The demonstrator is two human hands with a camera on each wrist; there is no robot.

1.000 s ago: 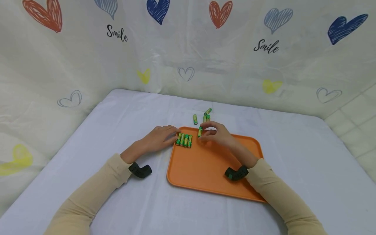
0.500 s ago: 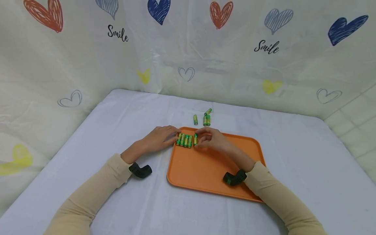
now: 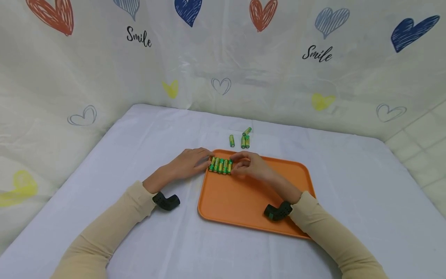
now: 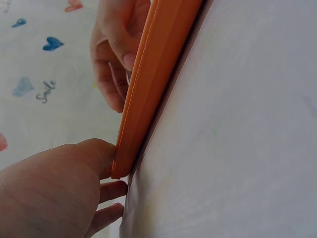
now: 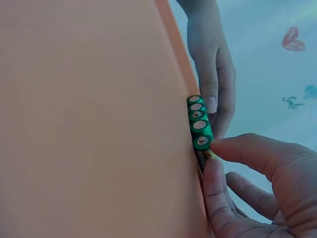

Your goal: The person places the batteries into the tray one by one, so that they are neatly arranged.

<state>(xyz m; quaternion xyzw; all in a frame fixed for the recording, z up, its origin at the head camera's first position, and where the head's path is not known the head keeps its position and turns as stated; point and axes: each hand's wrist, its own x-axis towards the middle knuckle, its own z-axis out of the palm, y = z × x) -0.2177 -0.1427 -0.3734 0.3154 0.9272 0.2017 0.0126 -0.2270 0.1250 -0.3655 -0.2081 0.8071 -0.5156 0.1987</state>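
A row of several green-and-yellow batteries (image 3: 220,165) lies side by side in the far left corner of the orange tray (image 3: 240,201). My right hand (image 3: 252,166) pinches the battery (image 5: 203,144) at the right end of that row between thumb and fingers, up against its neighbour. Button and flat ends both face the right wrist camera along the row. My left hand (image 3: 189,163) rests at the tray's left rim, its fingers relaxed and extended beside the leftmost battery. In the left wrist view, the left thumb (image 4: 96,148) touches the tray's outer corner.
Behind the tray, on the white cloth, lie a single battery (image 3: 231,140), a pair of batteries (image 3: 245,142) side by side and a slanted battery (image 3: 247,131). A white curtain (image 3: 271,85) printed with hearts hangs behind the table.
My right hand has moved left with a battery, from the tray's far rim to the row's right end, closing the gap there. The left hand has stayed in place.
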